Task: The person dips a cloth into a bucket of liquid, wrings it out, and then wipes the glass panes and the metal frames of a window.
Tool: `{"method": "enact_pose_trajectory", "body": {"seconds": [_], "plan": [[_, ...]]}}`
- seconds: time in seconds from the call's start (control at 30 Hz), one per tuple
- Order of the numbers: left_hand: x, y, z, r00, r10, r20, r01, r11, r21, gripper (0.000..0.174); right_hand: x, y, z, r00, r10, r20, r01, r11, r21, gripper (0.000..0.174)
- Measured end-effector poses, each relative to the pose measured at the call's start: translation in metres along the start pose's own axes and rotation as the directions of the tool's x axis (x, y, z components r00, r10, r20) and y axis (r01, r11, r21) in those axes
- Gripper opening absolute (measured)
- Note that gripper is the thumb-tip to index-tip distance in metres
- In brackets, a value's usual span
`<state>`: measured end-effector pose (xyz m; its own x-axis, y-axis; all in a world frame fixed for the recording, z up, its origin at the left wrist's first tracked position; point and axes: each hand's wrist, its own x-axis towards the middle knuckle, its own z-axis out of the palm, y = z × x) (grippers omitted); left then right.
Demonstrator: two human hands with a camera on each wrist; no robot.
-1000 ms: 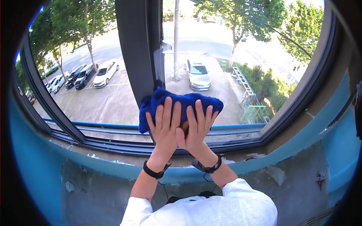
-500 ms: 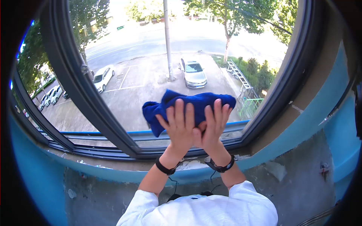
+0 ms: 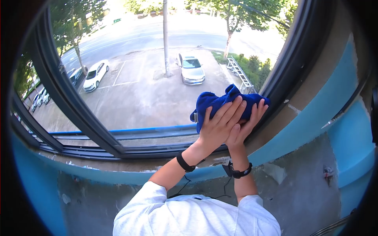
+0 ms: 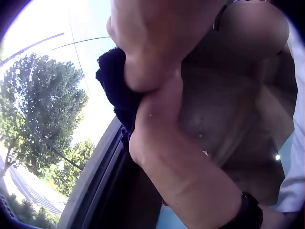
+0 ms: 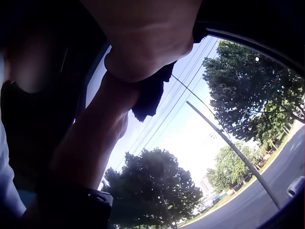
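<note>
A bunched blue cloth [image 3: 205, 103] lies against the window glass [image 3: 141, 102] at its lower right, its right end at the dark side frame [image 3: 286, 74]. My left hand [image 3: 218, 128] presses it with fingers stretched out and slanting up to the right. Beside it, partly behind the left fingers, my right hand [image 3: 242, 133] presses the cloth's right part with extended fingers. The hands overlap near the thumbs. In the left wrist view, the dark cloth [image 4: 112, 81] shows past the hands; the right wrist view has its hanging edge [image 5: 150, 100]. Fingertips are hidden in both wrist views.
A dark upright frame bar [image 3: 75, 94] stands left of this pane. Below runs the sill [image 3: 157, 163] with flaking paint, above a blue-edged wall. Blue wall [image 3: 307, 114] curves up on the right. Outside are parked cars, a pole [image 3: 165, 43] and trees.
Both hands and the cloth have moved rightward across the window, from the upright bar over to the right side frame. The left forearm now slants more to the right. The head view has shifted too.
</note>
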<state>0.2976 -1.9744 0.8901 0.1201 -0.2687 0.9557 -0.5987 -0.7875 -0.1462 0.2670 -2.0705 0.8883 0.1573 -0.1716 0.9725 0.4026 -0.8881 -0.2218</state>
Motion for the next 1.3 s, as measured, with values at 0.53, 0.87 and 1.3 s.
{"method": "enact_pose_trajectory", "body": {"seconds": [0.53,0.87,1.3], "plan": [[-0.092,-0.295,-0.185,0.963,-0.268,-0.01,0.257,0.912,0.321,0.066,-0.046,-0.295,0.191,0.973,-0.2,0.112,0.175,0.963,0.203,0.071],[-0.084,-0.271,-0.175,0.938,-0.345,-0.033,0.346,0.924,0.165,0.07,-0.048,-0.275,0.183,0.979,-0.201,0.027,0.183,0.932,0.312,0.048],[0.001,-0.022,-0.008,0.992,0.118,0.046,-0.116,0.992,-0.045,0.053,-0.013,-0.01,0.014,0.999,-0.017,-0.048,0.019,0.999,0.034,0.061]]}}
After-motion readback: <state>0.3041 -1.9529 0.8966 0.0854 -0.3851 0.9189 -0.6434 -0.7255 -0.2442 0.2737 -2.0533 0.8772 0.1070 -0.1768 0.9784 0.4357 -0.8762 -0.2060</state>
